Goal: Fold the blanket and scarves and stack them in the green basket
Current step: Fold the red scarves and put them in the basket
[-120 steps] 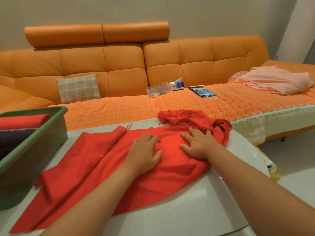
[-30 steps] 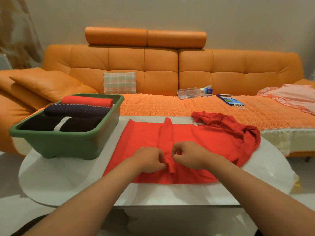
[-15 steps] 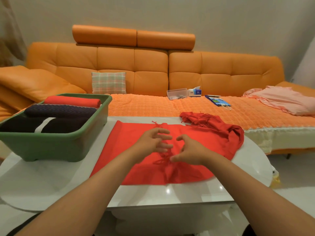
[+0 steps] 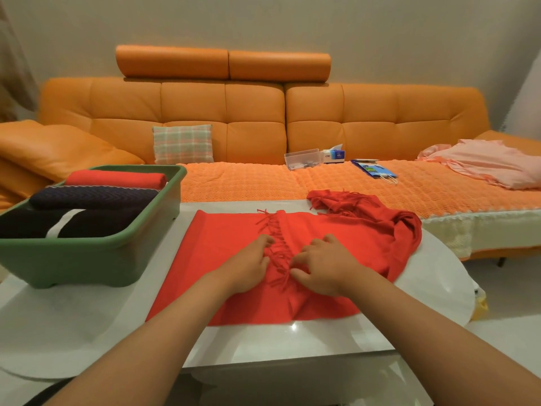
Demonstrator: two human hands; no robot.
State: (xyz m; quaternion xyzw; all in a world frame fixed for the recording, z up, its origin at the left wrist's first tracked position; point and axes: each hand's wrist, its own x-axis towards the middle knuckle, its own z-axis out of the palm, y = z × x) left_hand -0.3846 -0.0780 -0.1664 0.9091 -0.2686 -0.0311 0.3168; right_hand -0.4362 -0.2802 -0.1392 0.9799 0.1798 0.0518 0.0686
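A red fringed scarf (image 4: 228, 250) lies spread on the white table (image 4: 292, 341), its right end bunched in a heap (image 4: 389, 227). One fringed end is folded back over the middle. My left hand (image 4: 248, 266) and my right hand (image 4: 320, 268) sit close together on that fringed edge, fingers curled and pinching the cloth there. The green basket (image 4: 87, 247) stands at the table's left. It holds a folded red piece (image 4: 117, 178), a dark navy one (image 4: 93, 196) and a black one with a white stripe (image 4: 70, 222).
An orange sofa (image 4: 254, 112) runs behind the table. A pink cloth (image 4: 491, 162), a plaid cushion (image 4: 183, 143), a clear box (image 4: 301, 158), a tissue box (image 4: 333, 155) and a blue bag (image 4: 373, 168) lie on it. Bare tabletop shows in front of the scarf.
Both hands went from smoothing the scarf flat to gathering its middle. The fringed end now lies folded over the centre, and my fingers have closed on it.
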